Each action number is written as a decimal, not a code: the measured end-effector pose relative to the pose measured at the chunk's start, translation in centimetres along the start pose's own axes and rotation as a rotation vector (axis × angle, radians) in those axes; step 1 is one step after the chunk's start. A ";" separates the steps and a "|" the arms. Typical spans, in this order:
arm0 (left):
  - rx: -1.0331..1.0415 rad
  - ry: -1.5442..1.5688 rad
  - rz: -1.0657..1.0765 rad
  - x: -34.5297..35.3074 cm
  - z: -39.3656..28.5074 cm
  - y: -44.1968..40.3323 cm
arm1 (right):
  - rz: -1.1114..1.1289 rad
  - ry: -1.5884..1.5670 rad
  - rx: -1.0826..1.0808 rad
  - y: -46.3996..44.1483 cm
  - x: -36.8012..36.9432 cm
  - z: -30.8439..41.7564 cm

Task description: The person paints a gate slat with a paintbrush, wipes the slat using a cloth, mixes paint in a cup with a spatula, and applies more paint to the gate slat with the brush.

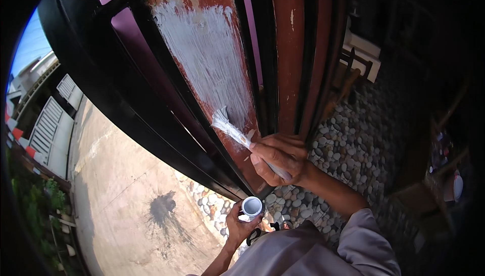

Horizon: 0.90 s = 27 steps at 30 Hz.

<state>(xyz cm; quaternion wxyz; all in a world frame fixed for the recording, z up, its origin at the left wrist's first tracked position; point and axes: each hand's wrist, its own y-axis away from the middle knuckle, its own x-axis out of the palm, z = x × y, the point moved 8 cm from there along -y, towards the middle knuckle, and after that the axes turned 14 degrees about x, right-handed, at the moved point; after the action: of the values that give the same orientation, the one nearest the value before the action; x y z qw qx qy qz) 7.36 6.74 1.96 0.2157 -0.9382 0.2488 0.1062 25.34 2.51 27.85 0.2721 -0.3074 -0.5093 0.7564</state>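
My right hand [279,158] is closed around the handle of a paintbrush [233,130]. The brush's bristles are coated in pale paint and touch a reddish-brown gate panel [247,167]. Whitish, streaky paint [204,58] covers much of that panel, with bare and peeling patches at its top and reddish-brown showing at its lower end. Lower down, my left hand [238,225] grips a small open paint can [252,206], held upright below the foot of the panel. Pale paint lines the can's inside.
Black frame bars [151,99] flank the panel, and another chipped reddish-brown slat [289,48] stands to its right. Pebbled ground [348,134] lies at right, a concrete drive [116,175] with a dark splatter at left. Beyond are a white gate [50,129] and plants [38,210].
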 end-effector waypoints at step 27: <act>0.006 0.075 -0.006 -0.1 0.6 0.8 | -0.239 -0.493 1.516 23.5 3.7 -11.3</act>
<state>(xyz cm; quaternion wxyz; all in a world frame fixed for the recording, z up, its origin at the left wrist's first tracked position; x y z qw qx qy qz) 6.78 6.48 1.16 0.2095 -0.9416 0.2542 0.0693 28.92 4.22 1.86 0.3656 0.1933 0.0678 0.9080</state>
